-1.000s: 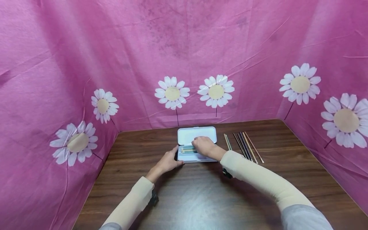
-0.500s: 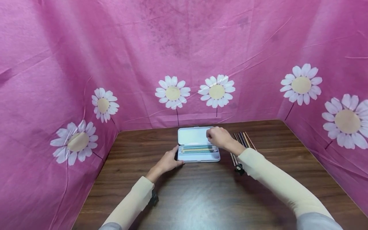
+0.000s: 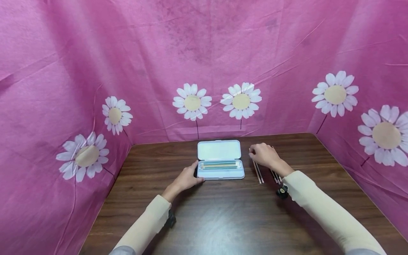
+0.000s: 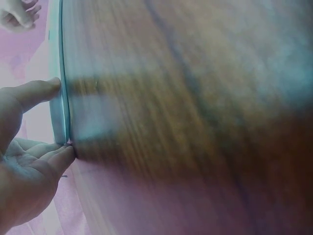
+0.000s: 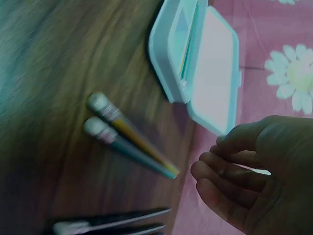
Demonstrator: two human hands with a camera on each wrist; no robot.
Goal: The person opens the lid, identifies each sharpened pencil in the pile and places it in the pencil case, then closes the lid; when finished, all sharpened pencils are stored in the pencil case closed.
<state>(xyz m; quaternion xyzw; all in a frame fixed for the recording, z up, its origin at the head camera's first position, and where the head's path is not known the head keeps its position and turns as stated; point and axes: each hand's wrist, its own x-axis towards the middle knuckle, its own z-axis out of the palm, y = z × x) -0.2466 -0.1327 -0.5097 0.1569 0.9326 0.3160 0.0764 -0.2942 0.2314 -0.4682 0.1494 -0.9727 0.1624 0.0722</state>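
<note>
An open white pencil case (image 3: 234, 174) lies on the table with its lid tipped back; several pencils (image 3: 220, 165) lie side by side in its rear part. My left hand (image 3: 186, 179) holds the case's left end. In the left wrist view, the thumb lies on the case's (image 4: 57, 117) front side and the fingers are at its end. My right hand (image 3: 266, 156) hovers over the far ends of two pencils (image 3: 259, 173) right of the case. In the right wrist view, my right hand (image 5: 239, 171) has loosely bent fingers holding nothing, close to two eraser-tipped pencils (image 5: 134, 139).
More pencils (image 3: 276, 177), dark ones among them, lie to the right, partly hidden under the right hand and wrist. Behind the brown wooden table (image 3: 216, 212) hangs a pink cloth (image 3: 216, 53) with white daisies.
My right hand has moved from inside the case to the right, over the two pencils, uncovering the row in the case. My left hand stays at the case's left end.
</note>
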